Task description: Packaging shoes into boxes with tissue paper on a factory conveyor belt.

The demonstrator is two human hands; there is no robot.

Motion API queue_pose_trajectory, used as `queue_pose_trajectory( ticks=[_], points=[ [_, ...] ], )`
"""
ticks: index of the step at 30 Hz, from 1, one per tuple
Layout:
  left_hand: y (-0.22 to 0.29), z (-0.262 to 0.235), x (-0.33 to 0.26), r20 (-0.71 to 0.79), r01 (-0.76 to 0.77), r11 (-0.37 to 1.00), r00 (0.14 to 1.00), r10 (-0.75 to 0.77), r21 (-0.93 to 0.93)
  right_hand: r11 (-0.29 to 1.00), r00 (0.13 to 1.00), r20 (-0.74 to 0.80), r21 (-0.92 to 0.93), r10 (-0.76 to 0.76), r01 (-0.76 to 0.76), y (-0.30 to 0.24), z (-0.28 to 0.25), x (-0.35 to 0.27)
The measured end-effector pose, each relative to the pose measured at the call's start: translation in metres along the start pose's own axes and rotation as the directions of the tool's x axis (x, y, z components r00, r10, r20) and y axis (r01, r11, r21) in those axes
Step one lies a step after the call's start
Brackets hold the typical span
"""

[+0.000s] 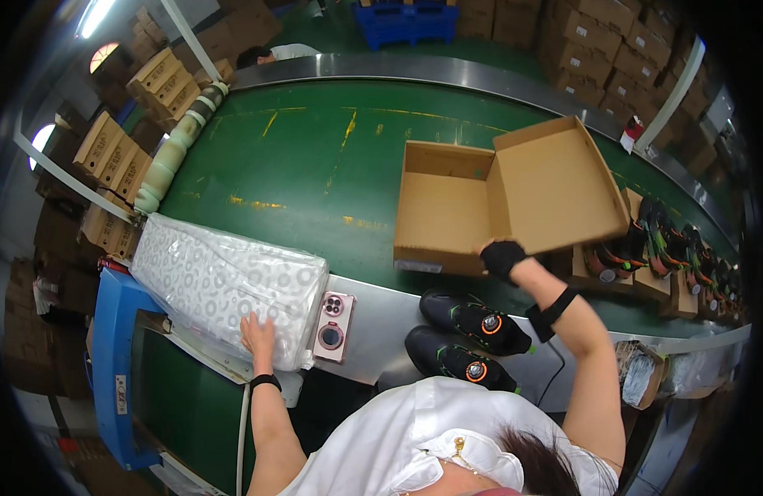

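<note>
My left hand (258, 336) lies with its fingers spread on a stack of grey-and-white patterned wrapping paper (224, 285) in clear plastic. At the near rim of an open brown shoe box (444, 211), my right hand (502, 258), in a black fingerless glove, closes on the cardboard edge. The box stands on the green conveyor belt, its lid (559, 186) folded back to the right. Two black shoes sit side by side on the metal ledge before me, an upper shoe (464, 314) and a nearer shoe (451, 355), each with an orange-ringed dial.
A pink phone (335, 327) lies between the paper and the shoes. More boxes with black-and-orange shoes (658, 240) line the belt at right. A blue machine frame (117, 372) stands at left. Beyond the belt are another person (278, 54), a blue pallet (406, 23) and stacked cartons (604, 50).
</note>
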State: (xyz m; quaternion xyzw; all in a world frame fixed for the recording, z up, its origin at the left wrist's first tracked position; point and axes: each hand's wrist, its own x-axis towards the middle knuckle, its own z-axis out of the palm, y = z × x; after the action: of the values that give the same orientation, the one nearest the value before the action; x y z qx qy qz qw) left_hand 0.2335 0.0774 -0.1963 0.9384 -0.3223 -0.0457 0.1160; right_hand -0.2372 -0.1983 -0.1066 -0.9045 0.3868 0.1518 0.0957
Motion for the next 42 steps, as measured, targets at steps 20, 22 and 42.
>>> queue_pose_trajectory(
  ticks=[20,22,42],
  points=[
    [0.026,-0.003,0.008,0.037,-0.049,0.972,0.998,0.042,0.231,0.987,0.999,-0.013,0.153,-0.046,0.047,0.028,-0.173,-0.013],
    [0.013,-0.018,0.024,0.123,0.075,0.994,0.99,-0.066,-0.073,0.976,0.999,0.029,0.218,-0.021,0.014,0.027,-0.173,-0.012],
    [0.357,-0.095,-0.098,0.129,0.158,0.029,0.672,0.729,-0.987,0.116,0.902,-0.431,0.897,0.018,0.426,-0.079,-0.051,-0.032]
  ],
)
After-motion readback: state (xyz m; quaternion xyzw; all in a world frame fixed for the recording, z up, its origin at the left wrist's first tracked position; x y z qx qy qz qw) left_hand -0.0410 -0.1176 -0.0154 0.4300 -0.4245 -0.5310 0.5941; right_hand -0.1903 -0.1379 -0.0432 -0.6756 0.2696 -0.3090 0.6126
